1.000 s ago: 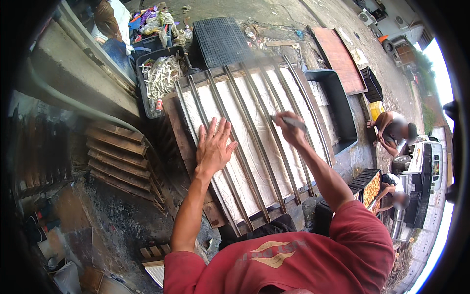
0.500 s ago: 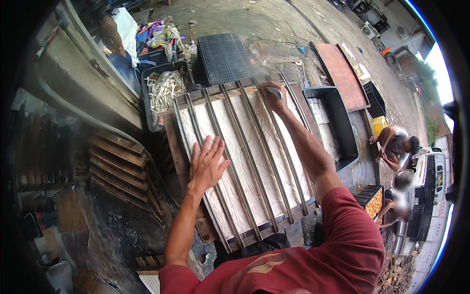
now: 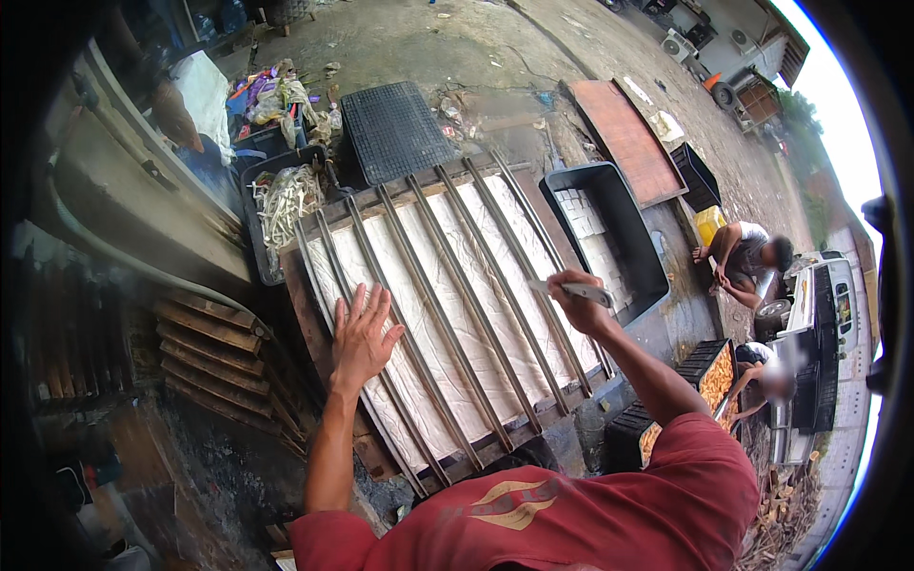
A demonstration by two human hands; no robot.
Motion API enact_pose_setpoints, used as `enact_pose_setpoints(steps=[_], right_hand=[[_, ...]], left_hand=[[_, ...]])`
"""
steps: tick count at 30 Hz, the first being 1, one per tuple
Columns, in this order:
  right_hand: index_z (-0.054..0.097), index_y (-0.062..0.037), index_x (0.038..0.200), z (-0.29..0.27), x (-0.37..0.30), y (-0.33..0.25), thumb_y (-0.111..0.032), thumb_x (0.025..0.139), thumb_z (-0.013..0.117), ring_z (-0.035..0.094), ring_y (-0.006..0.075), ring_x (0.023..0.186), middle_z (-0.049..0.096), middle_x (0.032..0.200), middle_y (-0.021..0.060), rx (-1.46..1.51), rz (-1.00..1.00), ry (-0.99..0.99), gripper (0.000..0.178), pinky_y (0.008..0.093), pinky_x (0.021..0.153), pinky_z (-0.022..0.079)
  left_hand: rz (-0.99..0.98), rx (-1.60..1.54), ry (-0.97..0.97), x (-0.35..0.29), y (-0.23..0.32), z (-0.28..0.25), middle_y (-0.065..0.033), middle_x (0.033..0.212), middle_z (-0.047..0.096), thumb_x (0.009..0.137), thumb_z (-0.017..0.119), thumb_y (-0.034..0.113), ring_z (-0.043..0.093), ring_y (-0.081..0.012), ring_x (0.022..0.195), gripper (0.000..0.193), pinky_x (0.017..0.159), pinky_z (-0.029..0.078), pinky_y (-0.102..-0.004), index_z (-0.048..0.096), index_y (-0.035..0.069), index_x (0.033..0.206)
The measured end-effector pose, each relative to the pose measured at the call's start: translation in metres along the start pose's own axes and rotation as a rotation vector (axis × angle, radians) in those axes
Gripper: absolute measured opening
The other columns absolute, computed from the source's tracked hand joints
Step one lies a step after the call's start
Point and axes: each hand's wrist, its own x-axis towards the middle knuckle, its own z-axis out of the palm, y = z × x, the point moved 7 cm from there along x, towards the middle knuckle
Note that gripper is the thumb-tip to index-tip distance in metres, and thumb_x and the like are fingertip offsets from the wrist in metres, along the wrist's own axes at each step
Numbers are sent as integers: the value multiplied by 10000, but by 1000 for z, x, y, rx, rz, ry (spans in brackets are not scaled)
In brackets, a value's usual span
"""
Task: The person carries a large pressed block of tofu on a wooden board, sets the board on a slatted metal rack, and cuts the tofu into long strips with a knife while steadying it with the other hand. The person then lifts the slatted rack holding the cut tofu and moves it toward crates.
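Observation:
A white cloth point(image 3: 469, 328) covers a flat slab on a wooden board point(image 3: 297, 278) in front of me. Several parallel metal bars point(image 3: 446, 319) lie across the cloth from the far edge to the near one. My left hand point(image 3: 362, 338) rests palm down near the left side, fingers spread over the cloth and bars. At the right side, my right hand point(image 3: 590, 306) grips a knife point(image 3: 592, 292) by its grey handle. The blade points left, over the rightmost bars. Whether it touches a bar I cannot tell.
Right of the board is a black tub point(image 3: 640, 262) with white blocks inside. Beyond the board stand an upturned black crate point(image 3: 395, 128) and a bin of pale strips point(image 3: 286, 205). Wooden slatted boards point(image 3: 214, 357) are stacked left. Two people point(image 3: 752, 262) work at far right.
My right hand has come from the far edge toward me and right, with the knife now in plain sight. My left hand stays spread on the cloth. The whole view has shifted slightly.

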Motion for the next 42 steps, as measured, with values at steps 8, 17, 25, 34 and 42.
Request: enact_pose_setpoints(steps=[8,17,25,34,42], right_hand=[[718,-71,846,108,250,34,-81,765,690,715,408,823,730,862,195,103,-420,327,87,465,742,575],[699,-49,846,-29,-74,61,-46,839,695,736,290,797,724,828,124,48,5,-52,9,406,687,570],[691,-50,897,-52,-140,84,-78,840,615,691,407,899,721,921,200,-142,558,-255,99,495,831,556],[693,-32,1180,12,-296,64,-339,1062,600,707,247,959,736,1037,105,540,1063,278,342,391,783,557],[637,-11,1299,81,-308,36,-320,1069,638,686,180,1005,698,1137,78,1126,1284,356,385,335,818,577]], left_hand=[[-34,9,-47,12,8,-9,-154,1638,436,981,635,420,274,-362,1576,728,1282,137,-562,465,13,1560],[-8,56,-82,31,10,0,-147,1666,396,1032,567,429,245,-362,1588,715,1286,112,-555,396,38,1606],[26,63,-79,41,19,2,-160,1665,394,1032,572,413,238,-377,1589,706,1274,129,-573,414,9,1589],[21,25,372,217,-78,-17,-249,1347,646,1052,608,334,575,-413,1277,488,1090,434,-488,636,-55,1345],[-305,-361,104,290,-144,-5,-175,904,722,1031,625,489,667,-302,847,540,797,505,-418,735,-40,1035]])
